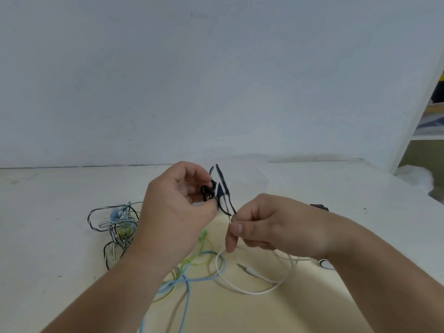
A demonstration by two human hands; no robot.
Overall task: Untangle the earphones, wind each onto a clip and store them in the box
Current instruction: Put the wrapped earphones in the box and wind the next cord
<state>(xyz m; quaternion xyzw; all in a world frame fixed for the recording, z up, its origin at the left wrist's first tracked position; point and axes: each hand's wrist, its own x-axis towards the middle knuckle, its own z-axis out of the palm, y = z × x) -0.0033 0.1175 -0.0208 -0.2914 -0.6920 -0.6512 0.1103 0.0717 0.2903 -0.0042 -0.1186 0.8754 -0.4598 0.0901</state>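
My left hand (pixel 179 207) holds a dark clip (pixel 219 188) in the air above the table, and a few turns of white cable cross the clip. My right hand (pixel 269 227) pinches the white earphone cable (pixel 249 290) just below the clip. That cable runs down in a loop to the table and ends in a metal jack plug (pixel 242 266). A tangle of black-and-white, blue and green earphone cables (pixel 117 230) lies on the table to the left, partly behind my left forearm. Green and light-blue cables (pixel 189 267) trail toward me. No box is in view.
A dark small object (pixel 319 207) lies on the table behind my right wrist, and another black-rimmed white piece (pixel 325 263) shows under it. A white wall (pixel 216 80) closes the back of the table. A shelf unit (pixel 430 121) stands at the far right.
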